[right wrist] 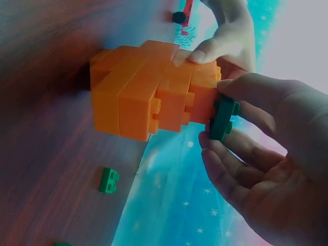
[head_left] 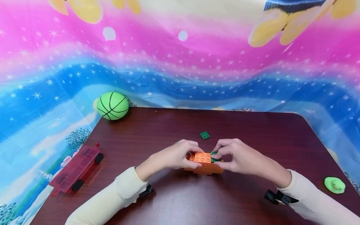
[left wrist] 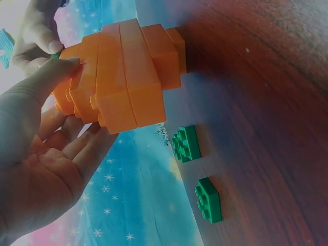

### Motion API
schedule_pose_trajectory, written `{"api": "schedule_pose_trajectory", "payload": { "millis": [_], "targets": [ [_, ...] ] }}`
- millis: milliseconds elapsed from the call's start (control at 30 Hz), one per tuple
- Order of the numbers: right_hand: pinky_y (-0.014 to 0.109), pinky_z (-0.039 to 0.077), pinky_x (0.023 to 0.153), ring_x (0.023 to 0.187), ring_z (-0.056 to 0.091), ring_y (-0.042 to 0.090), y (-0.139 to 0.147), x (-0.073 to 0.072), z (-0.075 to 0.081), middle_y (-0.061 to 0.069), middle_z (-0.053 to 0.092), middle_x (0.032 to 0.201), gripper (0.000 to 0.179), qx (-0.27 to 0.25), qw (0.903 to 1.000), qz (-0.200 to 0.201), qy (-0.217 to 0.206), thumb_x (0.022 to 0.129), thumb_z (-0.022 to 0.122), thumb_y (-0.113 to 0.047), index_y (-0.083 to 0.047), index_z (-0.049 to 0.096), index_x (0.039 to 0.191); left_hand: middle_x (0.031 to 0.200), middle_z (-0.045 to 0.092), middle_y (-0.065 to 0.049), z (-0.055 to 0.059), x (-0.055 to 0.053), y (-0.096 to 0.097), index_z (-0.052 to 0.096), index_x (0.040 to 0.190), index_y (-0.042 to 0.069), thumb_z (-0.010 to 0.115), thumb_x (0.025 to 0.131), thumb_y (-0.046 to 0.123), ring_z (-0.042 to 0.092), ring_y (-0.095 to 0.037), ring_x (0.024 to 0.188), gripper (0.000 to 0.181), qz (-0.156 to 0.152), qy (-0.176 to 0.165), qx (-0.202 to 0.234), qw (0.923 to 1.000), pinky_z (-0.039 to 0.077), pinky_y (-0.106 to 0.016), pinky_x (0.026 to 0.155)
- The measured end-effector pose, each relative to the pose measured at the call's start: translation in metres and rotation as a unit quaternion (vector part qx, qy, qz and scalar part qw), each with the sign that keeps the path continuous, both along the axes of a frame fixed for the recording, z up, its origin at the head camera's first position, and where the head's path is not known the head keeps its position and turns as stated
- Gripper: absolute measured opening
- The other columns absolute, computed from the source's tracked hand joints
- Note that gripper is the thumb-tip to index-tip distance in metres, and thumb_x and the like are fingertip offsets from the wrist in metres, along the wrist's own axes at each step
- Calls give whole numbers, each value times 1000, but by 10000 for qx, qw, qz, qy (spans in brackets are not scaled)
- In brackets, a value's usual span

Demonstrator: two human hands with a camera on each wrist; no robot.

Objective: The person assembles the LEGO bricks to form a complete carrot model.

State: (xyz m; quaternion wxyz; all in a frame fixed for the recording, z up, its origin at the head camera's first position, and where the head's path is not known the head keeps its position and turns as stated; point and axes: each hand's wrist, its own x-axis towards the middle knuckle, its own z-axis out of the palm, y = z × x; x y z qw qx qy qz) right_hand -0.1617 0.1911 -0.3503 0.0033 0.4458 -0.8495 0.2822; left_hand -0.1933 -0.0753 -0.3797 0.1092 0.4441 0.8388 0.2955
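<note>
A stepped block of stacked orange toy bricks (head_left: 204, 169) stands on the table in front of me. My left hand (head_left: 175, 155) grips its upper left part, thumb on the near side and fingers on the far side. With thumb and fingers my right hand (head_left: 239, 156) pinches a green studded brick (right wrist: 223, 118) against the top right end of the orange stack. Whether that brick is fully seated cannot be told. Beyond the hands lies a loose green brick (head_left: 205, 135); the left wrist view shows a second loose green brick (left wrist: 209, 201) near it.
A red translucent toy wagon (head_left: 77, 168) with black wheels stands at the table's left edge. The green ball (head_left: 112, 106) sits at the back left corner, a green toy duck (head_left: 334, 185) at the right edge. Behind the table hangs a printed cloth (head_left: 180, 62).
</note>
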Motion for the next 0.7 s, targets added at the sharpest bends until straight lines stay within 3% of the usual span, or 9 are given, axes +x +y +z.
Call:
{"api": "schedule_pose_trajectory", "payload": {
  "millis": [233, 367, 533, 600, 700],
  "targets": [
    [25, 60, 74, 87, 67, 2, -1, -3, 0, -8, 68, 97, 17, 91, 9996, -11, -255, 86, 83, -11, -19, 82, 100, 93, 64, 4, 1, -1, -1, 76, 119, 12, 80, 89, 26, 56, -10, 79, 33, -12, 69, -3, 10000, 45, -16, 67],
    [27, 60, 73, 83, 64, -1, -2, -7, -9, -11, 68, 95, 14, 3, 9996, 45, -283, 87, 83, -14, -20, 76, 98, 96, 67, 3, 0, -1, 2, 75, 118, 12, 79, 89, 26, 56, -8, 79, 33, 15, 160, -6, 9999, 45, -17, 67],
    [26, 58, 67, 75, 59, -4, -4, -7, -23, -12, 69, 90, 24, -238, 9997, 3, 56, 84, 86, -18, -21, 63, 89, 119, 69, 2, -6, -7, 0, 62, 140, 15, 79, 89, 46, 61, -7, 96, 61, -23, 15, -75, 10000, 55, -24, 81],
    [25, 57, 65, 74, 59, -5, -6, -6, -26, -12, 69, 88, 26, -364, 9991, 18, 196, 83, 87, -16, -21, 62, 86, 122, 68, 1, -9, -15, -6, 59, 144, 17, 76, 91, 48, 62, -10, 102, 64, 217, -18, 169, 9996, 57, -31, 86],
    [21, 55, 63, 72, 58, -5, -3, -4, -27, -11, 69, 87, 25, -446, 9987, -1, 253, 82, 87, -15, -21, 64, 86, 120, 67, -4, -14, -33, -12, 62, 140, 17, 71, 98, 35, 64, -18, 107, 47, 757, 84, 440, 9961, 57, -41, 91]
  ]
}}
